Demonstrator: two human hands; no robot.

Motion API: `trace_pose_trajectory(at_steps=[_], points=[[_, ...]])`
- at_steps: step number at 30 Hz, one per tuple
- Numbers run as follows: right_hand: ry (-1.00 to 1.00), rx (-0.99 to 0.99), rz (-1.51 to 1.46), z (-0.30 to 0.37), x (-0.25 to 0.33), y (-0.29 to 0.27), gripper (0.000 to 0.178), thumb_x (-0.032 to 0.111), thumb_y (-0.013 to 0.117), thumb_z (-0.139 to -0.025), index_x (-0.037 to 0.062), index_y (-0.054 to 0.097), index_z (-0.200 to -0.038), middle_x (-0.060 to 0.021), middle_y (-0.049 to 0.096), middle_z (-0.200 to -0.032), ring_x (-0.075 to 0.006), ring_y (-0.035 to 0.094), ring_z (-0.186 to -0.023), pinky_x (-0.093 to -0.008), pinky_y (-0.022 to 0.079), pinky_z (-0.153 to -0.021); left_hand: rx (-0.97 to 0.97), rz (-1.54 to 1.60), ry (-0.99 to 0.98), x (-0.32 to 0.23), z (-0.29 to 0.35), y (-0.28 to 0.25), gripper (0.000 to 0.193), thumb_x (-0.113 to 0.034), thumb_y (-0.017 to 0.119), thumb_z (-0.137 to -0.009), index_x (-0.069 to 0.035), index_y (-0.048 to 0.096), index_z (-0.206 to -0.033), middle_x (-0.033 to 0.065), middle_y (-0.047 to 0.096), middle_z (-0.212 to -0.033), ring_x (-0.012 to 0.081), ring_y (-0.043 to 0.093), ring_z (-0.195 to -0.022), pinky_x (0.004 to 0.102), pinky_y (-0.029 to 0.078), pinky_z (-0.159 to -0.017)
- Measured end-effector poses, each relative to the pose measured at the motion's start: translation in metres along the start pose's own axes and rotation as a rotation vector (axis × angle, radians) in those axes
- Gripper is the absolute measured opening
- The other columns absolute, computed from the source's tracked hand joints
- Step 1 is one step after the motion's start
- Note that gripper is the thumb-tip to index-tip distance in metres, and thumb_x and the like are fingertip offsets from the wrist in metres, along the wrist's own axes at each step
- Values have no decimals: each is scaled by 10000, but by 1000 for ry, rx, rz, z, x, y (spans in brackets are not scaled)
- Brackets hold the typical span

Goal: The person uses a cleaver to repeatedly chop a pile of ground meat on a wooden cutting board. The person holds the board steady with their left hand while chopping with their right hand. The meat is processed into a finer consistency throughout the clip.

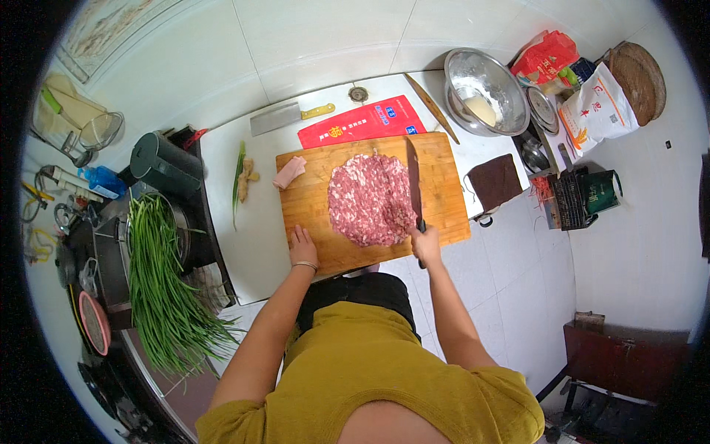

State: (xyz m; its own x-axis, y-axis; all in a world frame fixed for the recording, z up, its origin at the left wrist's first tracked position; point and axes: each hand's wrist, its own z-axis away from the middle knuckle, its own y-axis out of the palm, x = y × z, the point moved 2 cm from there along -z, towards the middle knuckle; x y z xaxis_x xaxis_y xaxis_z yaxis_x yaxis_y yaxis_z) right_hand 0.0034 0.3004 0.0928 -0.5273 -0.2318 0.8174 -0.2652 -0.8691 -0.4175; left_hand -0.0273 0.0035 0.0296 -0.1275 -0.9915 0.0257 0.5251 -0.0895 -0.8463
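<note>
A wide, flat mound of minced meat (370,200) with pale fat flecks covers the middle of a wooden cutting board (451,192). My right hand (424,246) grips the dark handle of a long knife (413,174). Its blade points away from me along the right edge of the mince. My left hand (302,248) lies on the board's near left corner, fingers stretched out, holding nothing. A folded pink piece (289,172), perhaps cloth or paper, lies at the board's far left. Left of the board are a ginger root (247,180) and a green onion (238,181).
Behind the board lie a cleaver (275,118) and a red printed sheet (362,122). A steel bowl (510,74) holding dough (481,111) stands far right, near a brown cloth (495,183). On the left, long green chives (159,274) hang beside a dark bin-like container (166,164).
</note>
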Motion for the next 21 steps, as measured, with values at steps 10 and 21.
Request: trace_pose_trajectory(at_steps=[10, 21], points=[[323, 89, -354, 51, -13, 10, 352, 331, 527, -786, 81, 384, -583, -11, 336, -415, -114, 326, -287, -258, 248, -271, -5, -3, -14, -2, -16, 14, 517, -73, 398, -809, 53, 204, -1272, 216, 74, -1362, 337, 181, -1235, 334, 417, -861], [544, 49, -1352, 108, -79, 70, 682, 759, 229, -683, 105, 360, -542, 3, 242, -407, -122, 201, -316, -255, 169, -319, -74, -208, 77, 4, -25, 33, 592, -178, 469, -788, 82, 214, -1255, 252, 161, -1330, 379, 186, -1210, 310, 382, -898]])
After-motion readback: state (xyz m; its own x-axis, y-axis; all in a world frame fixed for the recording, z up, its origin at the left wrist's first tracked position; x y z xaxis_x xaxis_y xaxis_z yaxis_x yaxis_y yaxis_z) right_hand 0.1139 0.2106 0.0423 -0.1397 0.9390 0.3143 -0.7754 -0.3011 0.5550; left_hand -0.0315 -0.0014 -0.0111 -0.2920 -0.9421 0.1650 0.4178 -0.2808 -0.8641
